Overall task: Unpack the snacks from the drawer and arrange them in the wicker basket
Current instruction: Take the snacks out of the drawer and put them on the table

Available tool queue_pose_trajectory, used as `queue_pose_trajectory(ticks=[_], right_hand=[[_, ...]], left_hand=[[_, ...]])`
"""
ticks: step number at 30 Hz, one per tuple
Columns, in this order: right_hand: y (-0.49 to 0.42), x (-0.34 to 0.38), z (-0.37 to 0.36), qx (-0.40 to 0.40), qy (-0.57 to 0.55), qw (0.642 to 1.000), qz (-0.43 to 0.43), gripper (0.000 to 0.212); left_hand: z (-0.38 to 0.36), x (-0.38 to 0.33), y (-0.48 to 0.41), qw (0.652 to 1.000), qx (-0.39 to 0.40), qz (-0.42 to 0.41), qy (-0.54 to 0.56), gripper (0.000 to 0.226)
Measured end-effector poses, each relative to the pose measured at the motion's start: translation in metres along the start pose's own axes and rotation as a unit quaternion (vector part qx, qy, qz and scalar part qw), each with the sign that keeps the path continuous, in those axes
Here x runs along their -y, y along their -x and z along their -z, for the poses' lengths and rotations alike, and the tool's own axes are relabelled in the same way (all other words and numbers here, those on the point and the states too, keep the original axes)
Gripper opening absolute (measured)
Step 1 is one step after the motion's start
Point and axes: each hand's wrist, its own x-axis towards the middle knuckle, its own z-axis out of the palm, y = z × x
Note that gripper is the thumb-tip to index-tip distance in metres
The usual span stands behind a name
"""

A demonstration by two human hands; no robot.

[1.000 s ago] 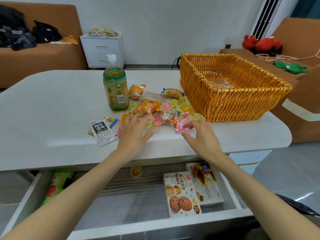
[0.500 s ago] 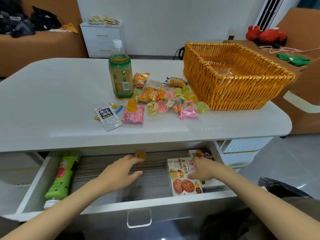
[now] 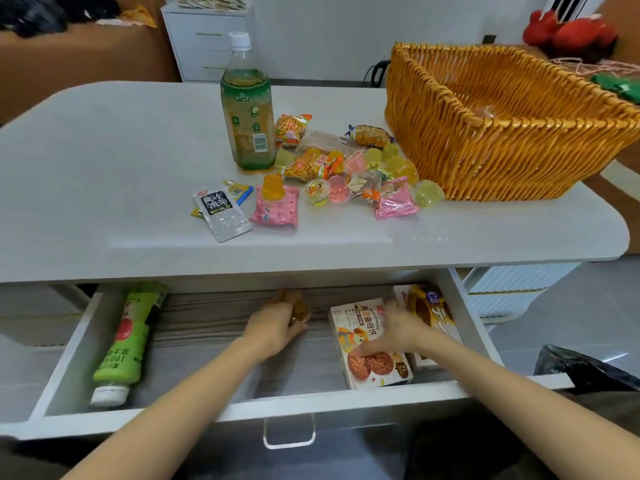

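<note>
The drawer (image 3: 311, 407) under the table stands pulled out. Inside it, my left hand (image 3: 277, 323) curls around a small amber jelly cup (image 3: 299, 310) near the back. My right hand (image 3: 394, 332) grips the top edge of a white cookie box (image 3: 367, 358); a second box (image 3: 433, 313) lies to its right. A green bottle (image 3: 121, 344) lies along the drawer's left side. On the table, a pile of small snack packets and jelly cups (image 3: 339, 174) sits beside the wicker basket (image 3: 502, 143).
A tall green tea bottle (image 3: 246, 109) stands upright on the table (image 3: 104, 168) behind the snacks. A clear sachet (image 3: 221, 216) lies at the pile's left. A white cabinet (image 3: 207, 39) and brown sofas stand behind. A dark bag (image 3: 585, 372) lies at the right.
Both hands left the snack pile on the table and dropped into the drawer. My left hand closed around the jelly cup and my right hand took hold of the cookie box.
</note>
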Motion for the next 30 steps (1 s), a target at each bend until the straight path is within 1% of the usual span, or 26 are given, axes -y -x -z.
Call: queue_pose_trajectory(ticks=[3, 5, 6, 9, 10, 11, 12, 14, 16, 18, 20, 22, 24, 25, 27, 28, 30], right_hand=[[0.001, 0.005, -0.007, 0.031, -0.054, 0.998, -0.026, 0.109], [0.003, 0.010, -0.011, 0.043, -0.104, 0.993, -0.045, 0.105], [0.004, 0.012, -0.013, 0.051, -0.126, 0.990, -0.048, 0.096], [0.008, 0.014, -0.017, 0.087, -0.159, 0.982, -0.042, 0.049], [0.012, 0.015, -0.016, 0.099, -0.168, 0.980, -0.037, 0.040], [0.015, 0.015, -0.015, 0.109, -0.174, 0.978, -0.035, 0.036], [0.019, 0.016, -0.013, 0.116, -0.189, 0.975, -0.036, 0.036], [0.024, 0.019, -0.008, 0.120, -0.212, 0.969, -0.038, 0.046], [0.034, 0.027, -0.002, 0.114, -0.188, 0.976, -0.006, 0.044], [0.046, 0.034, 0.011, 0.091, -0.139, 0.985, 0.051, 0.039], [0.063, 0.039, 0.031, 0.068, -0.108, 0.985, 0.112, 0.035], [0.082, 0.042, 0.053, 0.056, -0.106, 0.979, 0.162, 0.032], [0.100, 0.044, 0.075, 0.035, -0.130, 0.970, 0.201, 0.029], [0.107, 0.044, 0.086, 0.008, -0.141, 0.965, 0.220, 0.029], [0.119, 0.045, 0.106, -0.076, -0.161, 0.949, 0.259, 0.031], [0.122, 0.046, 0.114, -0.127, -0.165, 0.938, 0.278, 0.035], [0.122, 0.044, 0.123, -0.237, -0.147, 0.904, 0.324, 0.045]], left_hand=[[-0.003, -0.002, 0.007, 1.000, 0.018, 0.011, 0.003, 0.046], [-0.004, -0.004, 0.011, 1.000, 0.010, 0.019, -0.001, 0.054], [-0.005, -0.005, 0.013, 1.000, 0.007, 0.021, 0.001, 0.057], [-0.008, -0.006, 0.022, 1.000, 0.007, 0.020, 0.019, 0.056], [-0.009, -0.005, 0.024, 1.000, 0.008, 0.020, 0.021, 0.056], [-0.009, -0.005, 0.027, 1.000, 0.010, 0.019, 0.021, 0.055], [-0.007, -0.004, 0.029, 0.999, 0.012, 0.021, 0.023, 0.054], [-0.002, 0.001, 0.034, 0.999, 0.020, 0.030, 0.025, 0.053], [0.007, 0.005, 0.039, 0.998, 0.035, 0.041, 0.033, 0.055], [0.017, 0.006, 0.046, 0.997, 0.038, 0.045, 0.044, 0.060], [0.030, 0.002, 0.055, 0.997, 0.032, 0.034, 0.058, 0.061], [0.045, -0.006, 0.066, 0.997, 0.033, 0.004, 0.065, 0.059], [0.067, -0.018, 0.077, 0.997, 0.032, -0.037, 0.055, 0.059], [0.079, -0.025, 0.082, 0.997, 0.027, -0.054, 0.054, 0.058], [0.107, -0.040, 0.089, 0.994, 0.001, -0.077, 0.073, 0.058], [0.120, -0.047, 0.090, 0.992, -0.021, -0.079, 0.097, 0.057], [0.142, -0.059, 0.088, 0.984, -0.082, -0.078, 0.141, 0.058]])
